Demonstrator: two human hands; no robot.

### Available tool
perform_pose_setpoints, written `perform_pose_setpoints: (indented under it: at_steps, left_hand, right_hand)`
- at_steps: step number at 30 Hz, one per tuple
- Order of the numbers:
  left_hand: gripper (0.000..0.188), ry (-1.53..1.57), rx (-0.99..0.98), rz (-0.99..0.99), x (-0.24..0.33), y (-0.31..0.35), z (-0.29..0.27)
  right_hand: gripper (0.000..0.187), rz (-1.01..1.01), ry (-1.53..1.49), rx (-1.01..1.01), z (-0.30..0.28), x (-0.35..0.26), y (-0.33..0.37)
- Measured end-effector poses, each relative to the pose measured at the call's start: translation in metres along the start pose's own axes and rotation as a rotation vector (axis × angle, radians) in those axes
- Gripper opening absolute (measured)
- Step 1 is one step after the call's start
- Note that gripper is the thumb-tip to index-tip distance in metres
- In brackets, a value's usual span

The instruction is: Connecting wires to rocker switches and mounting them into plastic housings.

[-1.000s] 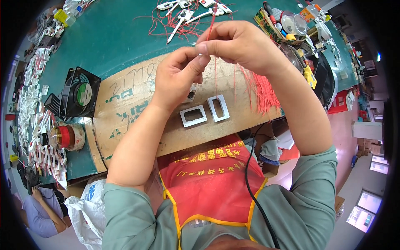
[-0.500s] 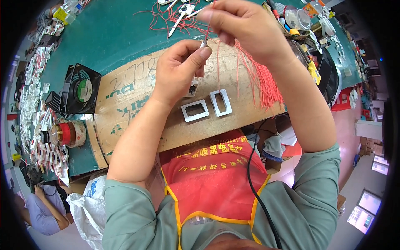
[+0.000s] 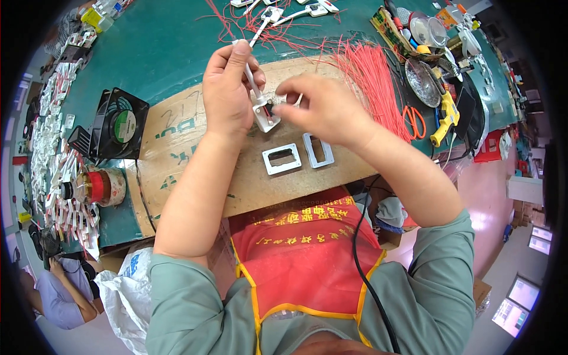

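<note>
My left hand is closed around the stem of a white plastic part with a square, box-like head. The stem points up and away, and the head hangs below my fingers, its dark recess showing a bit of red wire. Beside that head, my right hand has thumb and forefinger apart, slightly blurred, with nothing visible between them. Two white rectangular frames lie on the cardboard just nearer to me.
A bundle of red wires lies right of the cardboard, near orange-handled scissors and a yellow glue gun. More white stemmed parts lie beyond. At left are a black fan and a jar; a seated person is at lower left.
My right hand has come down and nearer from the raised red wire to the part's head. My left hand has shifted slightly left, and the part's head is now in plain view.
</note>
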State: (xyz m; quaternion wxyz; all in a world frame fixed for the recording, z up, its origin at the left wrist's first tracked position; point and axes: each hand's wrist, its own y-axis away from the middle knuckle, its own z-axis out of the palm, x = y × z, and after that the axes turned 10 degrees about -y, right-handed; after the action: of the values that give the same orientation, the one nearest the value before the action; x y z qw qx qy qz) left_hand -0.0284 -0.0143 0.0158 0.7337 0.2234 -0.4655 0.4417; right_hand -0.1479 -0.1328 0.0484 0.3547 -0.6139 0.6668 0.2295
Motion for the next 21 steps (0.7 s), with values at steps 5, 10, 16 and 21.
perform_pose_setpoints:
  at_steps: [5, 10, 16, 21]
  left_hand:
    - [0.027, 0.094, 0.059, 0.045, -0.001, -0.003, -0.002]
    - [0.028, 0.12, 0.057, 0.052, -0.001, -0.004, -0.003]
    - [0.027, 0.068, 0.084, 0.139, 0.001, -0.004, -0.003]
    - [0.027, 0.079, 0.116, 0.174, 0.004, -0.008, -0.007]
  right_hand:
    - [0.028, -0.015, 0.205, 0.027, 0.025, -0.004, -0.004]
    - [0.022, 0.018, 0.237, 0.008, 0.033, -0.006, -0.016]
    - [0.016, -0.161, 0.303, 0.131, 0.042, -0.001, -0.015]
    - [0.016, -0.147, 0.265, 0.177, 0.042, -0.009, -0.013]
